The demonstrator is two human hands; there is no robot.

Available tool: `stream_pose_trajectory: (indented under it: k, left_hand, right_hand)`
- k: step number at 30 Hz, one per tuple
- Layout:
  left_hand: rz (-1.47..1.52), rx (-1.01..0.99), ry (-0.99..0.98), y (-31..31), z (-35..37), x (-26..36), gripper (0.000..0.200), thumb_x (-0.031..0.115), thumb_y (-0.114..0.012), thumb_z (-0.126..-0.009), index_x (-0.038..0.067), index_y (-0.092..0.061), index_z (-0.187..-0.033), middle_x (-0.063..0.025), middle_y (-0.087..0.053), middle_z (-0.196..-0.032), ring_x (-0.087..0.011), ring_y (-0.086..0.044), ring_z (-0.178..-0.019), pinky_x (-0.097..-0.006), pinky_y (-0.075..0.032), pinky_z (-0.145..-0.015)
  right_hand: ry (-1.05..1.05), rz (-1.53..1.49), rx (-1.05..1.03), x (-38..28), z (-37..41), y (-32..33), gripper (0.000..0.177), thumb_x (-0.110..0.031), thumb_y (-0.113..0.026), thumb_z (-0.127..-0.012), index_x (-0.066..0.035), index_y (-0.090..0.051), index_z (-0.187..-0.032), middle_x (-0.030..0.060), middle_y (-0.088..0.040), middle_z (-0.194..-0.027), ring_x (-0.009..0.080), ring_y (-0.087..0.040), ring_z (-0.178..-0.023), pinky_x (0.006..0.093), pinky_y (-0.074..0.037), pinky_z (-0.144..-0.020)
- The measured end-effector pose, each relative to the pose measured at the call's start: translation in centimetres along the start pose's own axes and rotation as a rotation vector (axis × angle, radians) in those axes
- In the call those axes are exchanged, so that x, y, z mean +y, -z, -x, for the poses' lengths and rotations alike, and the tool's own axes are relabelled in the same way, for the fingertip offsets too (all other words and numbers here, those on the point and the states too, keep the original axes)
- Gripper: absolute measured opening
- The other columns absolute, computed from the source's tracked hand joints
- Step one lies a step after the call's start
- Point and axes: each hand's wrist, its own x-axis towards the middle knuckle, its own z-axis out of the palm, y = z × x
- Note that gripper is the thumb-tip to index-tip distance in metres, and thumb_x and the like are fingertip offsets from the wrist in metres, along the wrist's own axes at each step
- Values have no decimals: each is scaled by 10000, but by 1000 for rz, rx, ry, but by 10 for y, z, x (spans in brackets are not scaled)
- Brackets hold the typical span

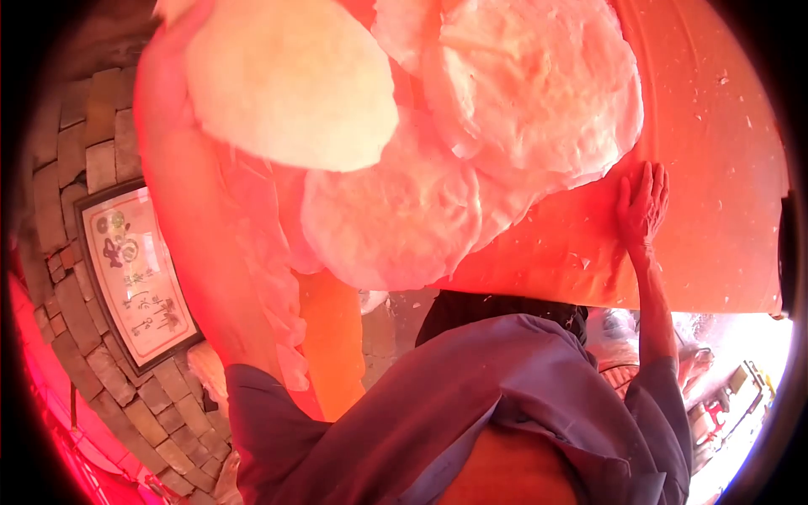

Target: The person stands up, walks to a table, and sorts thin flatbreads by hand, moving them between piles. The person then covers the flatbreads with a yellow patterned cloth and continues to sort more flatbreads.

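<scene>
Pale rounds (539, 93) overlap on the red tabletop (724, 210), upper centre of the frame; the lowest reaches the near edge and might slip if dragged. The brightest round (290, 84), upper left, could crease if tugged one-sidedly by the left hand (164, 80); its grip I cannot tell. The right hand (645, 204), right of centre, rests with fingers released. Loose scraps (585, 263) might cling.

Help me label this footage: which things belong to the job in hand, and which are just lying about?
Seemingly the job:
pale disc at the left hand
overlapping white rounds
red tabletop under the right hand

Apparently just about:
framed calligraphy
lower-right clutter, too unclear to name
</scene>
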Motion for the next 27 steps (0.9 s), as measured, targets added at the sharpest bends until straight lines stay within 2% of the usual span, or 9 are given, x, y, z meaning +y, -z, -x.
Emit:
stream_pose_trajectory:
  k: [2, 9, 11, 12, 14, 16, 19, 21, 27]
  left_hand:
    - [78, -227, 78, -25, -16, 5, 387, 208, -638, -924, 5, -563, -1245, -125, -653, -1165, -257, -658, -1015, -387, -534, -875]
    - [100, -307, 23, -79, 22, -69, 272, 218, -621, -931, 35, -599, -1130, -84, -658, -1034, -230, -652, -888, -373, -515, -792]
    - [51, -183, 31, -72, 41, -116, 242, 221, -616, -933, 43, -610, -1098, -73, -659, -996, -223, -651, -852, -369, -510, -768]
    - [-2, 161, 183, -76, 61, -143, 232, 223, -612, -940, 41, -611, -1083, -48, -637, -942, -216, -628, -809, -356, -503, -756]
    - [-518, 127, 67, -14, 99, -209, 220, 172, -629, -928, 42, -636, -1104, -66, -653, -1000, -190, -651, -897, -317, -498, -762]
    - [-1295, 239, -136, 37, 138, -254, 393, 171, -708, -849, 65, -611, -1214, -65, -665, -1056, -206, -662, -922, -321, -531, -794]
    - [-1264, 271, 57, 102, 174, -305, 427, 122, -702, -832, 35, -588, -1235, -72, -653, -1051, -198, -638, -956, -309, -519, -805]
    - [-514, 181, 319, 125, 183, -323, 387, 85, -663, -855, -10, -570, -1219, -95, -648, -1065, -178, -629, -944, -296, -510, -811]
    - [30, 188, 311, 140, 210, -309, 326, -16, -604, -879, -58, -527, -1193, -118, -627, -1148, -182, -629, -1000, -318, -531, -880]
  right_hand:
    - [2, -11, 7, 3, 0, 0, 527, -288, -616, -923, 8, -510, -1346, 253, -441, -1430, 407, -391, -1344, 501, -327, -1093]
    - [36, -113, 71, 2, 5, 7, 435, -224, -649, -896, 6, -580, -1260, 242, -511, -1353, 410, -460, -1273, 468, -390, -1044]
    - [38, -149, 104, -7, 12, 17, 381, -180, -666, -879, -4, -614, -1213, 227, -560, -1297, 398, -516, -1218, 452, -433, -1001]
    - [-4, -293, 7, -20, 22, 31, 307, -132, -676, -857, -13, -644, -1138, 202, -605, -1210, 379, -562, -1135, 439, -465, -942]
    - [36, -529, -15, -64, 40, 56, 156, -28, -687, -804, -42, -692, -960, 141, -677, -973, 337, -641, -905, 421, -518, -795]
    - [-36, -820, -287, -113, 63, 68, 187, -34, -696, -791, -22, -685, -976, 148, -674, -964, 294, -665, -803, 366, -535, -697]
    - [-153, -988, -443, -200, 69, 69, 412, -143, -752, -783, -26, -628, -1158, 161, -681, -972, 274, -675, -796, 359, -538, -665]
    - [-187, -873, -431, -229, 67, 52, 455, -188, -763, -778, -27, -615, -1177, 162, -683, -962, 279, -675, -783, 357, -536, -655]
    - [-264, -670, -485, -260, 60, 28, 526, -294, -776, -757, -25, -606, -1177, 138, -684, -818, 257, -667, -703, 357, -519, -620]
